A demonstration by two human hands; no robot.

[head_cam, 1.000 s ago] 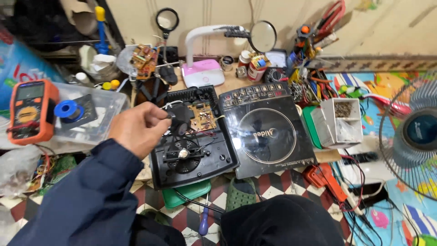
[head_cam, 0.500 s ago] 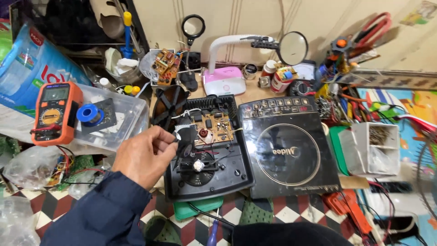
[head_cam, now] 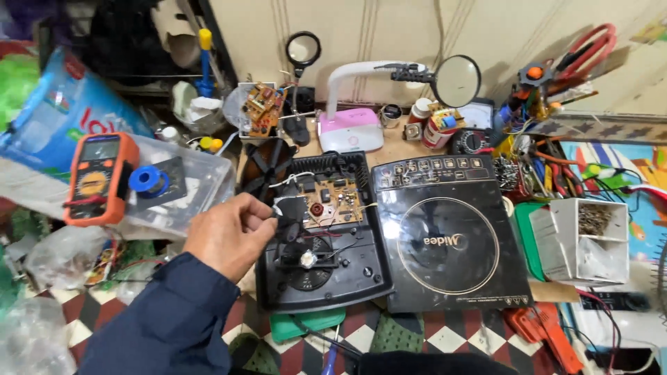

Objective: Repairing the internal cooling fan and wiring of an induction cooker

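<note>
An orange multimeter [head_cam: 94, 178] lies at the far left. The left hand [head_cam: 233, 232] pinches a small black part at the opened cooker base [head_cam: 323, 236], whose long axis runs toward the wall. Its glass top [head_cam: 448, 239] lies just right.

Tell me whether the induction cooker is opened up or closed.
Opened up: its glass top panel lies beside the black base, whose circuit board is exposed.
</note>
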